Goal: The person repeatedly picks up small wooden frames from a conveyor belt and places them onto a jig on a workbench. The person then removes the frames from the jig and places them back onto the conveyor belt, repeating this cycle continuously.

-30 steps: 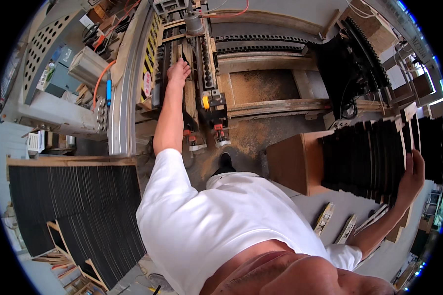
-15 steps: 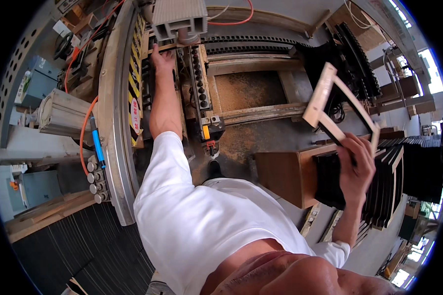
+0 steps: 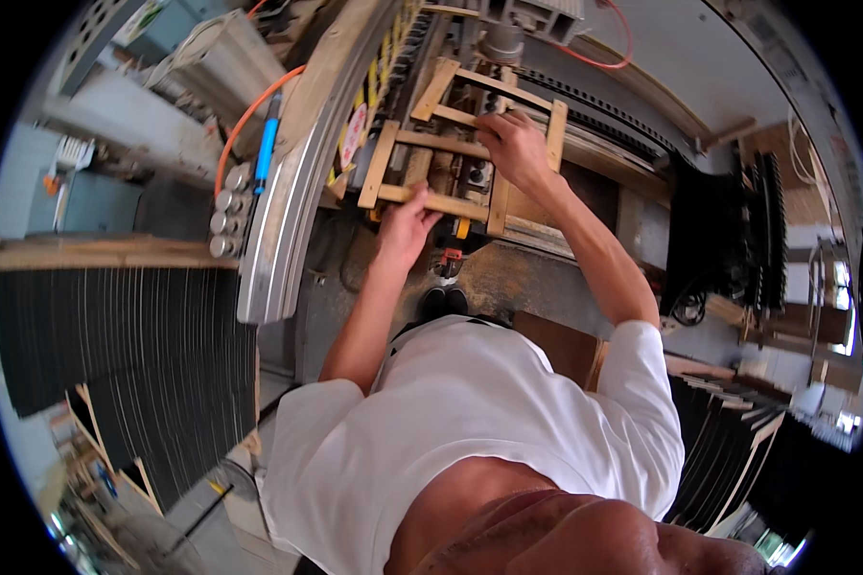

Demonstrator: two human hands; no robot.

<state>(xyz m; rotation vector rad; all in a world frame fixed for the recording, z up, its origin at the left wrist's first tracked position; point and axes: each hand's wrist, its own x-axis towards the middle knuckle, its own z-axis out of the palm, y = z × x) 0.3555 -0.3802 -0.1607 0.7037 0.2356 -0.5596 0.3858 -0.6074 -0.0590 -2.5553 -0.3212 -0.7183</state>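
Two small pale wooden frames lie side by side over the machine bed, one nearer and one farther. At the near frame [image 3: 433, 203], my left hand [image 3: 406, 230] closes its thumb and fingers round the near rail. My right hand [image 3: 516, 149] has its fingers closed on the near rail of the far frame [image 3: 435, 88], close to the gap between the two. Part of that rail is hidden by the hand. Beneath the frames runs a machine rail [image 3: 478, 175] with a row of dark round knobs, partly covered.
Along the left is a long metal beam [image 3: 292, 206] with a blue tube [image 3: 268, 144] and an orange hose. Stacks of black panels [image 3: 115, 335] stand at lower left, with more black panels [image 3: 719, 431] at right. A motor-like cylinder [image 3: 501, 43] stands beyond the frames.
My right hand has brought a wooden frame from the right over to the machine. My left hand has drawn back from the machine's far end onto the near frame. The view has shifted.
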